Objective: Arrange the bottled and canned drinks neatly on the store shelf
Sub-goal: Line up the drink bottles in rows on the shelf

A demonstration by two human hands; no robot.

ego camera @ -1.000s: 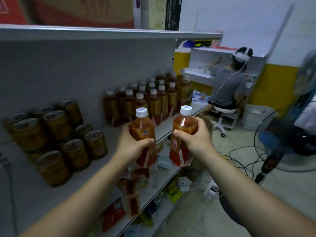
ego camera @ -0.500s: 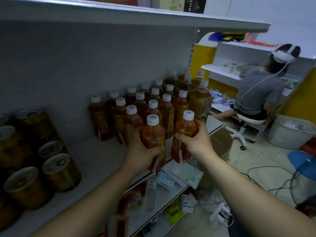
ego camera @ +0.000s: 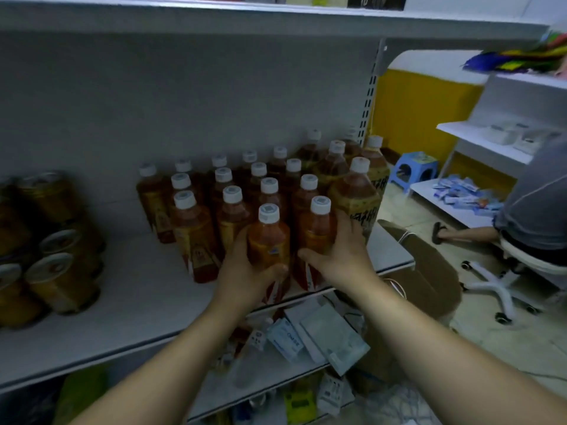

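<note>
Clamping your left grip (ego camera: 245,273) on one amber, white-capped bottle (ego camera: 269,240) and right grip (ego camera: 345,259) on its twin (ego camera: 316,230), you bring both to the shelf's (ego camera: 138,305) front row, previously held clear of it.

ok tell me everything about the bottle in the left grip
The bottle is clear plastic, full of amber-orange drink, with a white screw cap. A yellow label with a small blue logo wraps its middle, red lower down. It is upright at the front edge of the shelf, ahead of the rows; whether it is set down is unclear. The left grip curls round its left side, thumb across the front. A second bottle stands close on its right; contact unclear.
</note>
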